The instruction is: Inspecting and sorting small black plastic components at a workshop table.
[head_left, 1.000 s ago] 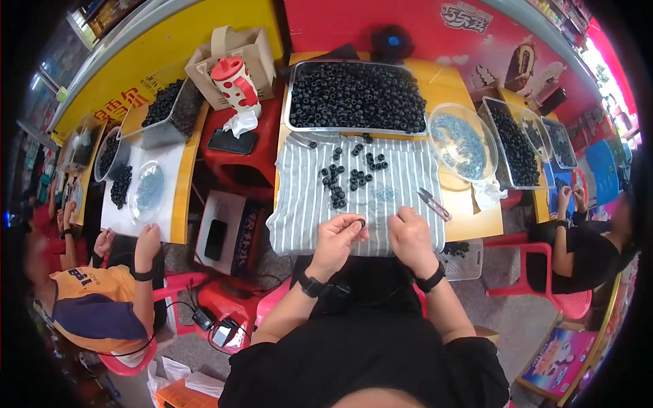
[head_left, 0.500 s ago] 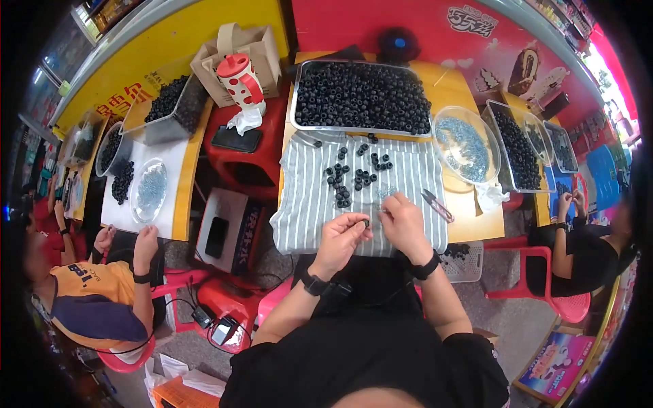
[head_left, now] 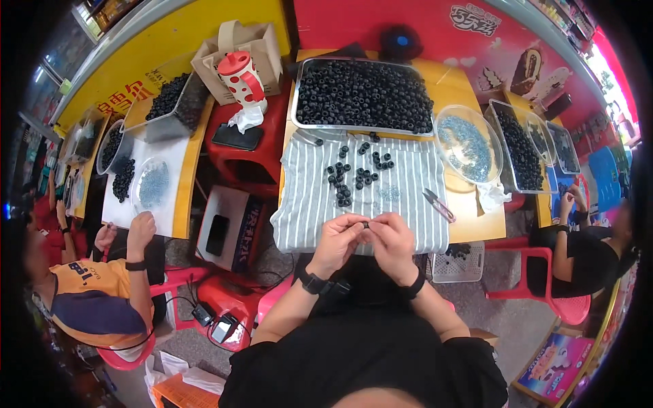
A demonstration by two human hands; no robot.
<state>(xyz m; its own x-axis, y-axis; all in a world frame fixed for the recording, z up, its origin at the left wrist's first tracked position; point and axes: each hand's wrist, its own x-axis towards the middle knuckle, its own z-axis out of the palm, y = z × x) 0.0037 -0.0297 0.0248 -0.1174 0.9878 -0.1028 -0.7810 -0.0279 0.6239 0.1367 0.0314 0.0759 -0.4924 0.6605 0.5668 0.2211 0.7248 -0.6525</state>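
Over the near edge of the striped grey cloth (head_left: pixel 299 197), my left hand (head_left: pixel 335 243) pinches a small black round part (head_left: pixel 366 225) between thumb and fingertips. My right hand (head_left: pixel 394 246) is closed at the same part, its fingertips meeting the left ones; whatever tiny thing it grips is hidden. Loose black round parts (head_left: pixel 358 178) with holes lie scattered on the cloth beyond my hands. Beside them is a small patch of tiny clear bluish pieces (head_left: pixel 390 193). A pair of thread snips (head_left: pixel 439 205) rests on the cloth to the right.
A metal tray (head_left: pixel 295 109) heaped with black parts stands behind the cloth. To its right are a round clear tub (head_left: pixel 500 153) of bluish pieces and a bin (head_left: pixel 520 146) of black parts. A white basket (head_left: pixel 469 270) sits below the table. Co-workers sit left and right.
My right hand has moved from the patch of clear pieces toward me and left, meeting the left hand at the black part. The left hand stays nearly in place.
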